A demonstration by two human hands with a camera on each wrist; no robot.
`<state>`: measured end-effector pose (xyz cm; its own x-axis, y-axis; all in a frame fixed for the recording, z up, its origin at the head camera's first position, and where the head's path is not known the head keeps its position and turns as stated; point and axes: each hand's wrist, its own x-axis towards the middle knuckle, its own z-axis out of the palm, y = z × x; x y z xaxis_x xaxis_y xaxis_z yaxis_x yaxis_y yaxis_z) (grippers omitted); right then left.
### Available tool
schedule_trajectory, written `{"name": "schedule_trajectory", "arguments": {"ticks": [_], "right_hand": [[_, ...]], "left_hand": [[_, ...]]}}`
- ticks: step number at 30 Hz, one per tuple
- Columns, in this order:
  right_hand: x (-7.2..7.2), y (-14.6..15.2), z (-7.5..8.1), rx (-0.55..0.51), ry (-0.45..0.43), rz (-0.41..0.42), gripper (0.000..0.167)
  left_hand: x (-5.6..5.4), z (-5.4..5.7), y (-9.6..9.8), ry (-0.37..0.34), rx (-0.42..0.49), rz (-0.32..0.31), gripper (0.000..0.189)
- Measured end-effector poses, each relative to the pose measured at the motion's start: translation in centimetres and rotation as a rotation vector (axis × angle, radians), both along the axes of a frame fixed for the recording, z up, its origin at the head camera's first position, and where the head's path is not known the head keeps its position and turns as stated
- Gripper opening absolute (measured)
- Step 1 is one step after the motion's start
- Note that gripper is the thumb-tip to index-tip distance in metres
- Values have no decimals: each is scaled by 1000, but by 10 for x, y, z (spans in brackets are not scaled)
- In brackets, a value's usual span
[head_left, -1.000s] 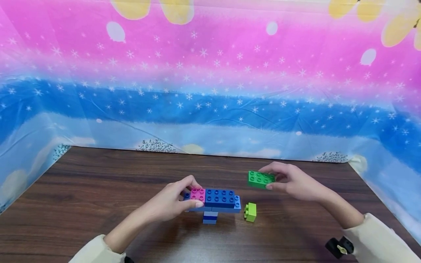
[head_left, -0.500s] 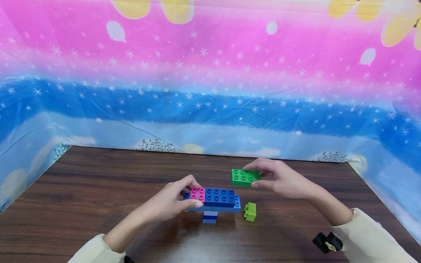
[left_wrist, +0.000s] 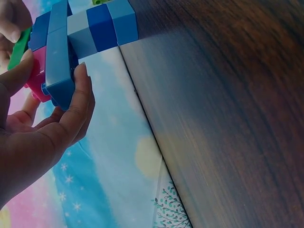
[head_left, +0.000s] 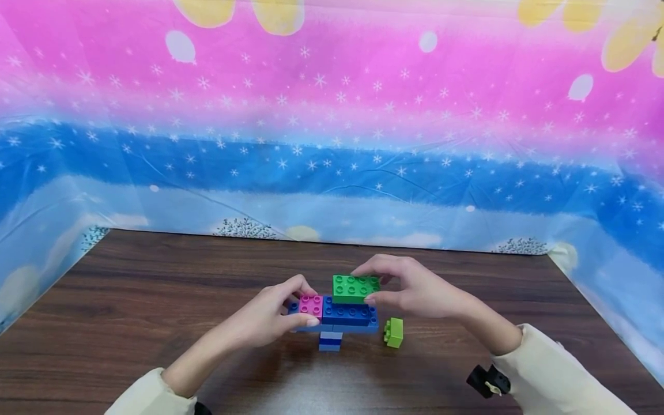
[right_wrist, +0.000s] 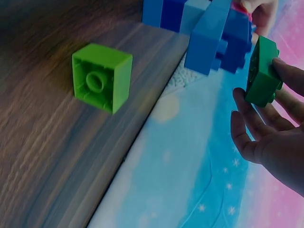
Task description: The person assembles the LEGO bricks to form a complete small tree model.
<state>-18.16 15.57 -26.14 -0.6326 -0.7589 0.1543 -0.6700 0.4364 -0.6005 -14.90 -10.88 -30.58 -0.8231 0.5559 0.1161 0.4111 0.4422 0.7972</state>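
A T-shaped build of toy building bricks stands on the table: a stacked blue and grey-blue column (left_wrist: 102, 28) carries a light blue crossbar (left_wrist: 59, 61). On the crossbar sit a pink brick (head_left: 310, 306) and, right of it, a dark blue brick (head_left: 346, 314). My left hand (head_left: 270, 314) grips the build's left end around the pink brick, thumb in front, fingers behind and under. My right hand (head_left: 415, 288) pinches a green eight-stud brick (head_left: 353, 288) by its right end. In the right wrist view a gap shows between the green brick and the dark blue one.
A lime green brick (head_left: 394, 332) lies on its side on the table, right of the column, its hollow underside (right_wrist: 95, 81) facing the right wrist camera. The dark wood table (head_left: 155, 300) ends at a patterned cloth (head_left: 332, 213) hung behind and along both sides.
My right hand has carried the green brick leftward from beyond the lime brick to over the dark blue brick. My left hand has kept its grip on the build.
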Motion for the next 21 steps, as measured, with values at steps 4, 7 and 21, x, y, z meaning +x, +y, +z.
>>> {"name": "schedule_trajectory", "arguments": {"ticks": [4, 7, 21], "right_hand": [[4, -10, -1, -13, 3, 6, 36], [6, -15, -3, -17, 24, 15, 34], [7, -23, -13, -49, 30, 35, 33]], "left_hand": [[-1, -1, 0, 12, 8, -14, 25], [-1, -1, -1, 26, 10, -18, 25], [0, -2, -1, 28, 15, -16, 24]]}}
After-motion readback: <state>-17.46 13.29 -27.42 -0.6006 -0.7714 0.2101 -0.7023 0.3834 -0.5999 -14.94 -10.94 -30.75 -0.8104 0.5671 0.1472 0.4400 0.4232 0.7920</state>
